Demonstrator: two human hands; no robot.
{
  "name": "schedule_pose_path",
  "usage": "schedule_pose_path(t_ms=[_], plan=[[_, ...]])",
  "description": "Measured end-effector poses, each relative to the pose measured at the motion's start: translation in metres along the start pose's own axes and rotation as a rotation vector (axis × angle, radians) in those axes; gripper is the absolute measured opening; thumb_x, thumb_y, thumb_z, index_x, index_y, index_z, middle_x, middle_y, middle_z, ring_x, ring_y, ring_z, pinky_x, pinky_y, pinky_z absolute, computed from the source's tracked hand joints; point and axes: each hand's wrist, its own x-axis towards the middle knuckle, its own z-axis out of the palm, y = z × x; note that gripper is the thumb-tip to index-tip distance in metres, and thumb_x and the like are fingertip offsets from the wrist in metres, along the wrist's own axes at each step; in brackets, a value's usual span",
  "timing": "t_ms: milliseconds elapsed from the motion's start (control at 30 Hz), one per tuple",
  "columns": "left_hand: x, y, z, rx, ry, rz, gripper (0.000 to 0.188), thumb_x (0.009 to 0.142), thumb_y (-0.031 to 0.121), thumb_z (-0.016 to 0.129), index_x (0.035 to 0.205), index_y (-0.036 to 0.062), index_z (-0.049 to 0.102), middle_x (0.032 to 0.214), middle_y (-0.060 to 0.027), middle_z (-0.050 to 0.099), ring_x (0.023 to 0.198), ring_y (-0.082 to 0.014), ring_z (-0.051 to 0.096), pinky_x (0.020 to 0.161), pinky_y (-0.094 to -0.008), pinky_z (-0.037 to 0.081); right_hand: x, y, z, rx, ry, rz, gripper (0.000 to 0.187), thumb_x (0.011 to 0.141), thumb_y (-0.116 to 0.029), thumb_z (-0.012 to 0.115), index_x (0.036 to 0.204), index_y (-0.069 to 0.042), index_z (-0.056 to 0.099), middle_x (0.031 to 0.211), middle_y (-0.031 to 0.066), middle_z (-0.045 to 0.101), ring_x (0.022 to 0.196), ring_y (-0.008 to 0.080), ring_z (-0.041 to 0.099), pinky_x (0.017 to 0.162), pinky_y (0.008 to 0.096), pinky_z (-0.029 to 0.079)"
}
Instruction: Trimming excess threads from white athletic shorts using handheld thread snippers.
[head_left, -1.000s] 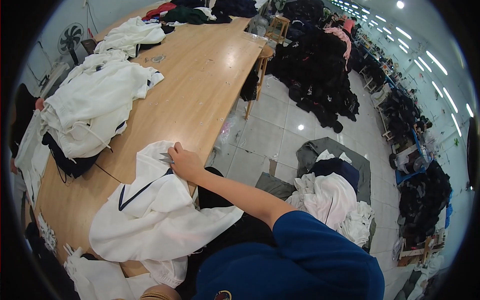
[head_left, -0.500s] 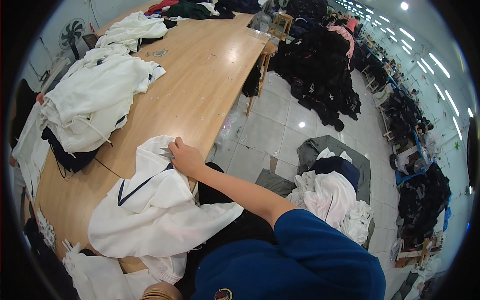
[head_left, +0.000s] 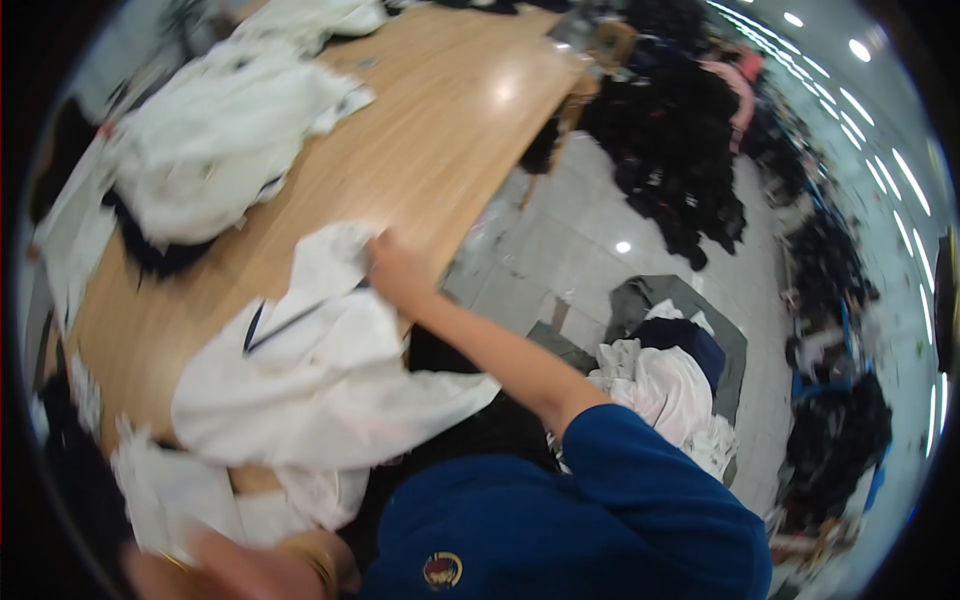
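Note:
A white garment (head_left: 310, 370) with a navy V-shaped stripe lies spread over the table's near edge and partly across my lap. My right hand (head_left: 398, 272) is closed at its far end, by the table's right edge. The thread snips seen in that hand a moment before are now lost in blur. At the lower left, my left hand (head_left: 225, 565), with gold bangles at the wrist, is raised apart from the garment and smeared by motion, so its fingers cannot be read. More white cloth (head_left: 190, 490) lies just beyond it.
On the wooden table (head_left: 430, 130), a heap of white garments (head_left: 210, 140) stands at the left. A large black clothes pile (head_left: 670, 150) covers floor at the far right. Nearer, white and navy clothes (head_left: 660, 380) lie on a grey sheet. A wooden stool (head_left: 570, 110) stands beside the table.
My left hand has come into view at the lower left, where only its wrist showed. The whole view has shifted and blurred; my right hand stays at the garment's far end.

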Motion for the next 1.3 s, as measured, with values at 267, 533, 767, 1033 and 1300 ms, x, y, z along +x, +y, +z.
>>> schedule_pose_path(t_ms=[267, 533, 767, 1033, 1300], plan=[[-0.093, 0.062, -0.1, 1.324, 0.774, -0.228, 0.03, 0.094, 0.019, 0.041, 0.072, 0.0007, 0.05, 0.083, -0.0142, 0.06, 0.075, -0.0157, 0.053, 0.069, -0.0264, 0.038, -0.001, 0.053, -0.044, 0.354, 0.036, -0.053, 0.018, 0.081, -0.017, 0.061, 0.091, -0.002, 0.06, 0.086, 0.0146, 0.061, 0.08, 0.0293, 0.059, 0.07, 0.0351, 0.046], [-0.203, 0.078, -0.126, 1.482, 0.952, -0.895, 0.025, 0.086, 0.012, 0.057, 0.109, -0.0001, 0.055, 0.098, -0.0085, 0.062, 0.086, -0.0135, 0.06, 0.073, -0.0258, 0.047, -0.039, -0.054, -0.086, 0.416, -0.201, -0.201, 0.024, 0.079, -0.018, 0.066, 0.095, -0.001, 0.059, 0.088, 0.0096, 0.06, 0.079, 0.0252, 0.06, 0.069, 0.0324, 0.047], [-0.246, 0.044, -0.13, 1.23, 0.957, -1.011, 0.059, 0.083, 0.014, 0.061, 0.133, -0.0008, 0.034, 0.114, -0.0169, 0.055, 0.089, -0.0181, 0.06, 0.079, -0.0278, 0.048, -0.014, -0.044, -0.084, 0.106, -0.316, -0.242, 0.022, 0.079, -0.021, 0.065, 0.09, -0.003, 0.058, 0.086, 0.0104, 0.059, 0.076, 0.0305, 0.059, 0.067, 0.0372, 0.046], [-0.253, 0.051, -0.147, 1.115, 1.059, -0.905, 0.059, 0.081, 0.005, 0.059, 0.135, 0.0048, 0.034, 0.126, -0.0175, 0.045, 0.101, -0.0226, 0.055, 0.085, -0.0322, 0.046, -0.007, -0.056, -0.091, 0.442, -0.075, -0.051, 0.013, 0.085, -0.009, 0.057, 0.097, -0.007, 0.062, 0.086, 0.0033, 0.059, 0.074, 0.0142, 0.055, 0.066, 0.0278, 0.043], [-0.207, 0.04, -0.207, 2.033, 0.027, -0.802, 0.064, 0.066, -0.003, 0.061, 0.127, 0.0137, 0.046, 0.135, -0.0149, 0.033, 0.127, -0.0382, 0.025, 0.105, -0.0427, 0.025, -0.093, -0.106, -0.038, 0.388, -0.55, -0.354, 0.027, 0.077, -0.018, 0.067, 0.1, -0.007, 0.058, 0.087, 0.0098, 0.058, 0.074, 0.0254, 0.061, 0.063, 0.0341, 0.048]])
